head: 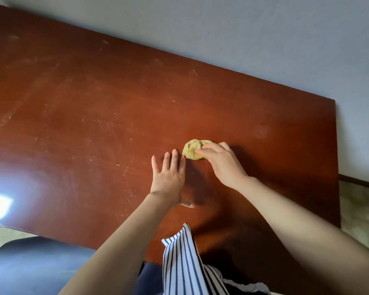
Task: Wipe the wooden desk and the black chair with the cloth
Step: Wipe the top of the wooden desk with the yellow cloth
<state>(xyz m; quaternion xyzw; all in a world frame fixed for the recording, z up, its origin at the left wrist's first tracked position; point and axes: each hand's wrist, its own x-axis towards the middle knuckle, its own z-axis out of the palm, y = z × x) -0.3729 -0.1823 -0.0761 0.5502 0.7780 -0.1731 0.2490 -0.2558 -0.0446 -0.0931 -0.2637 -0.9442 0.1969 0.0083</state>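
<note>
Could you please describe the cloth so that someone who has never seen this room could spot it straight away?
Start with the big reddish-brown wooden desk against the pale wall. Right of its middle, the right hand grips the cloth, a small crumpled wad beside the flat left hand. It is the only yellow thing on the desk.

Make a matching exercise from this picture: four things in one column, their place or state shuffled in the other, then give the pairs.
Things:
1. cloth
2. left hand
3. right hand
4. chair

Place or state:
A. open, fingers straight, on the desk
B. lower left, by the desk's near edge
C. bunched into a yellow ball on the desk
D. fingers curled on the cloth

Pairs: 1-C, 2-A, 3-D, 4-B
</note>
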